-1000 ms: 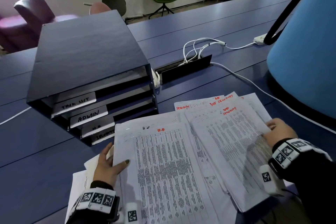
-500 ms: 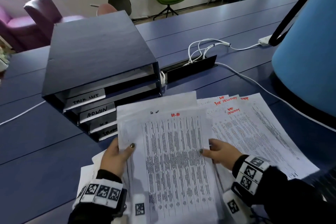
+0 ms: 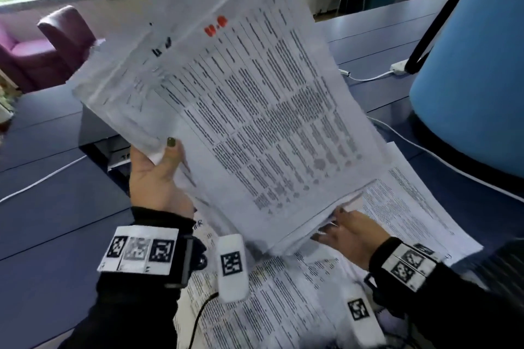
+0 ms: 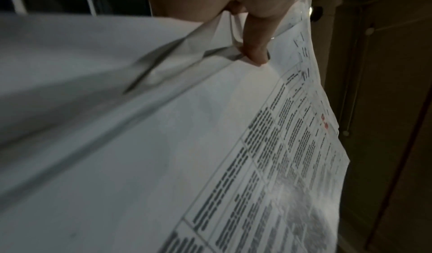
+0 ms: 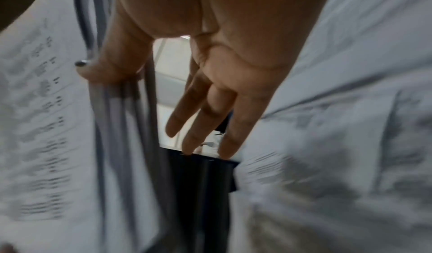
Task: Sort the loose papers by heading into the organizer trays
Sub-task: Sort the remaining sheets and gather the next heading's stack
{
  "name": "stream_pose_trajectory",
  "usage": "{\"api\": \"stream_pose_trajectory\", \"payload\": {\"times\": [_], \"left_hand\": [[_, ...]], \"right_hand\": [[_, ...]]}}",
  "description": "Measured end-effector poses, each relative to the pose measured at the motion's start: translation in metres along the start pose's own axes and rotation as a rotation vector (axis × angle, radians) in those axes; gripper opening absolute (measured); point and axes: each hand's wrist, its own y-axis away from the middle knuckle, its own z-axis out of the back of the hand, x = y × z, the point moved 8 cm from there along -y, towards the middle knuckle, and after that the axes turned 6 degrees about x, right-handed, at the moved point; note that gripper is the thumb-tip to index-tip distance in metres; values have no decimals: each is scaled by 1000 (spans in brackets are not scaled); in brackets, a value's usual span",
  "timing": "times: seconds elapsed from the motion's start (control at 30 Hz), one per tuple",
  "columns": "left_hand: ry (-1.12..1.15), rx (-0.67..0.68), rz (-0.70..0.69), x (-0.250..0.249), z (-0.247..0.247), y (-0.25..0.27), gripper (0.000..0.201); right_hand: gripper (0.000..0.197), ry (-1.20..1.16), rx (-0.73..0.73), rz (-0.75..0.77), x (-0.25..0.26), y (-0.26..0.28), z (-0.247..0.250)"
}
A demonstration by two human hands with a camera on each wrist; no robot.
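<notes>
A thick stack of printed papers [image 3: 255, 108] with a red heading [image 3: 215, 26] is raised off the table and tilted toward me. My left hand [image 3: 163, 161] pinches its left edge, thumb on the printed face; the left wrist view shows that thumb [image 4: 254, 44] pressing the sheets [image 4: 163, 146]. My right hand [image 3: 340, 227] is under the stack's lower right corner, palm up. In the right wrist view its thumb [image 5: 93, 66] lies across the sheet edges while the fingers [image 5: 198, 124] stretch straight, apart from the paper. The dark organizer [image 3: 96, 130] is mostly hidden behind the stack.
More printed sheets [image 3: 411, 207] lie spread on the blue table under and to the right of my hands. A large light-blue cone-shaped object [image 3: 467, 65] stands at the right, with white cables [image 3: 368, 76] beside it. A maroon armchair [image 3: 56, 45] stands beyond the table.
The stack lay flat on the table before; both hands have lifted it up in front of the organizer. My right hand moved from the stack's right edge to its lower corner.
</notes>
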Motion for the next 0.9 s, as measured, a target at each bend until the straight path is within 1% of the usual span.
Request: {"api": "stream_pose_trajectory", "payload": {"times": [0.03,0.1,0.17,0.27,0.33,0.37,0.47,0.5,0.53,0.57,0.63,0.67,0.7,0.77,0.83,0.87,0.9], "left_hand": [[24,2,-6,2,-5,2,38],[46,-47,-18,3,-7,6,35],[42,-76,-5,5,-6,10,34],[71,19,62,11,-6,15,34],[14,72,74,11,2,16,29],[-24,63,66,8,10,14,31],[-132,0,49,3,35,6,36],[-168,-5,54,2,43,3,39],[-216,-1,64,3,50,3,43],[-274,5,80,6,58,3,45],[-412,35,125,15,71,7,44],[-482,38,161,20,77,11,42],[-542,38,196,25,81,15,38],[-627,43,266,34,88,25,28],[-665,42,329,44,99,33,21],[-675,45,364,49,106,35,21],[-709,63,395,55,111,38,27]], "right_hand": [[100,-76,52,21,1,2,-11],[98,-133,133,66,6,9,-32],[96,-104,137,119,14,13,-42],[85,-24,-2,224,35,17,-32],[74,23,-91,308,55,18,-17],[74,62,-119,346,65,20,-11],[89,222,-212,409,93,29,4],[87,289,-243,432,101,32,8],[77,379,-277,449,110,38,7],[61,460,-303,455,116,42,5],[21,600,-336,483,125,52,-4],[11,658,-352,500,128,56,-8],[8,697,-352,512,130,59,-11],[16,748,-319,521,127,59,-15],[22,773,-292,495,119,53,-7],[21,777,-297,453,112,49,0],[18,786,-307,399,106,47,8]]}}
